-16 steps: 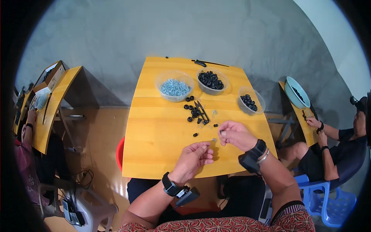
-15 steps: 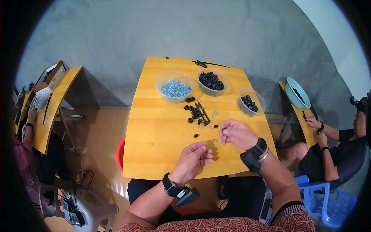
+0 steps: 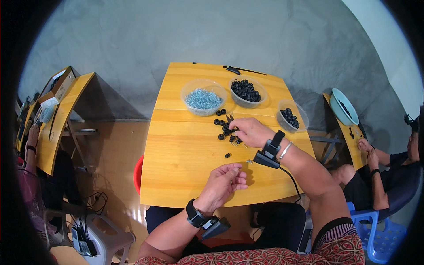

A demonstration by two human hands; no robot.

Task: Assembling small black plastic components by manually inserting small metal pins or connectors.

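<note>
Black ring-shaped parts (image 3: 225,127) were clustered around the thread snips (image 3: 229,118), just beside the right hand (image 3: 251,132); the left hand (image 3: 219,185) was loosely curled. What either gripped could not be told. A light pinch, clear of the snips, seemed best.

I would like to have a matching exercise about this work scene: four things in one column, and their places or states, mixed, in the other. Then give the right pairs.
1. Left hand
2. Right hand
3. Leftmost bowl on the middle table
4. Red container

a. beside the middle table's left edge, partly hidden
b. at the loose black parts
c. holds pale blue pieces
d. near the table's front edge, fingers curled

Pairs: 1-d, 2-b, 3-c, 4-a
</note>
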